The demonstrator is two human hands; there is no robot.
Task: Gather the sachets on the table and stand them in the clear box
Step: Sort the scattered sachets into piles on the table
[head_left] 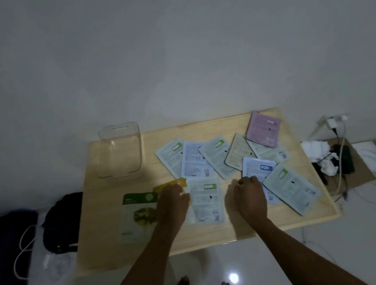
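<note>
Head view: dim, both hands low over near half of pale wooden table [136,252]. Left hand [171,201] fingers curled down on edge of yellow flat sachet [170,185], touching white sachet with green label [205,199] just right of it; pinched or only resting, cannot tell. Right hand [248,192] loosely fisted, fingertips at corner of pale blue sachet with blue label [257,172]; grip also unclear. Green-topped sachet with fruit print [138,214] just left of left hand, face up. Remaining pale sachets fanned and overlapping beyond both hands, lilac sachet [263,130] far beyond right hand. Clear plastic box with handle cut-outs [120,151] beyond left hand, upright, empty. Hands likely placed one per cluster to sweep overlapping sachets into a stack. Nothing boxed yet, so task at start. Thin, slick packs, likely to slide when pinched.
</note>
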